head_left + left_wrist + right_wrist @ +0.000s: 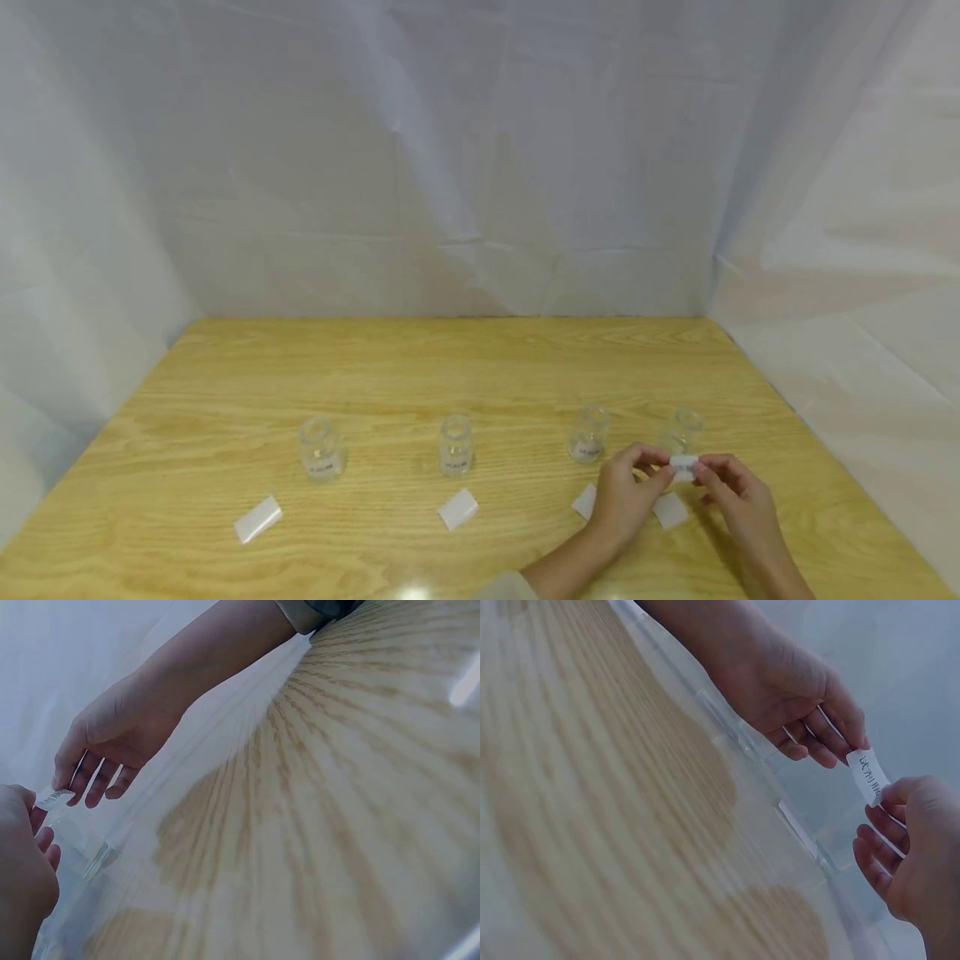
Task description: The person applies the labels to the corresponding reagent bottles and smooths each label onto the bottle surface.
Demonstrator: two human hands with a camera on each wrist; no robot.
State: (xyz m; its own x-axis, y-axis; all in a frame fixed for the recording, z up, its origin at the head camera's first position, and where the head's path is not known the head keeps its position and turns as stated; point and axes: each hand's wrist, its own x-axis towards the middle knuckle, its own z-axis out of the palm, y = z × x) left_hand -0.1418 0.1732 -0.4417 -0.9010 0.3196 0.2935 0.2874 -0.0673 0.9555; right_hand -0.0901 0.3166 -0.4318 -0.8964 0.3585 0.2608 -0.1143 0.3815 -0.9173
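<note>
Both hands hold a small white label (683, 467) with dark printed characters, one at each end. The left hand (630, 492) pinches its left end between thumb and finger. At the right end, the right hand (738, 496) does the same. Directly behind the label stands a clear glass bottle (687, 419), its lower part covered by the label and fingers. The right wrist view shows the label (867, 776) slightly bent, with its print facing the camera. A white paper piece (671, 512) lies on the table below the hands.
Three more glass bottles, the left (321, 450), middle (456, 446) and right (588, 433), carry printed labels. White paper pieces lie at the left (258, 519), in the middle (458, 509) and partly behind the left hand (583, 502). White sheeting (465, 167) surrounds the wooden table (375, 367).
</note>
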